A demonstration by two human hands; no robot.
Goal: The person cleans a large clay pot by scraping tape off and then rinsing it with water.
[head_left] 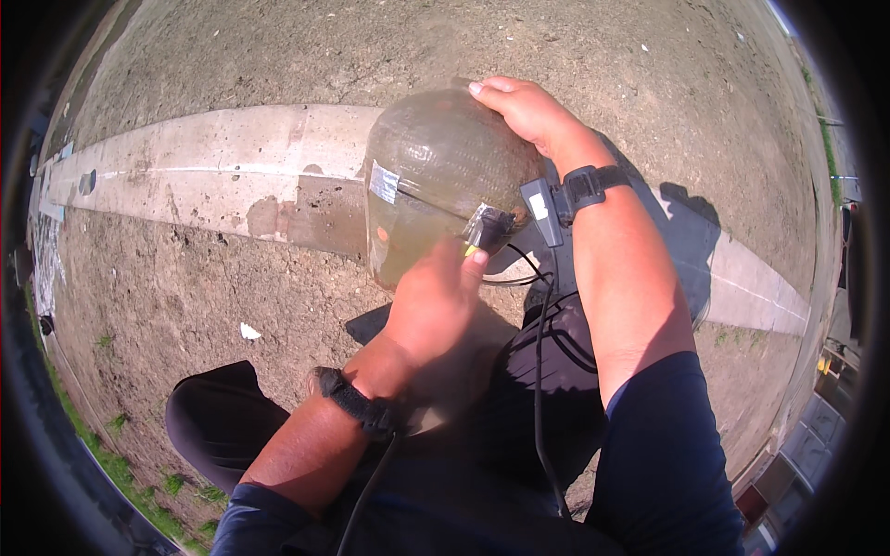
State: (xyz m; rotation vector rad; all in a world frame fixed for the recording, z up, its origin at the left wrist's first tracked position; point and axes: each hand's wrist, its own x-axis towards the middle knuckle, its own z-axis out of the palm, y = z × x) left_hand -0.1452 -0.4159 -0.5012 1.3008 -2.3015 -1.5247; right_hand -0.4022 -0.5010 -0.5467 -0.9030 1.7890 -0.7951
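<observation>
A large, rounded, translucent greenish-brown container [436, 139] with a dirty surface sits on the ground in front of me. It bears one pale label [384, 183] and a silvery torn patch [486, 225] with a dark area beside it. Against the container's lower side, near that patch, is my left hand [434, 301], blurred, its fingers closed on something small with a bit of yellow showing; I cannot make out what it is. Laid over the far right top of the container is my right hand [524, 109], its fingers stretched out along the curved surface.
A pale concrete strip [222, 139] with damp stains crosses the bare dirt behind and under the container. A white scrap [248, 331] lies on the dirt. Black cables [540, 417] hang from wrist-worn devices. My dark-clad knee [222, 417] is at the lower left.
</observation>
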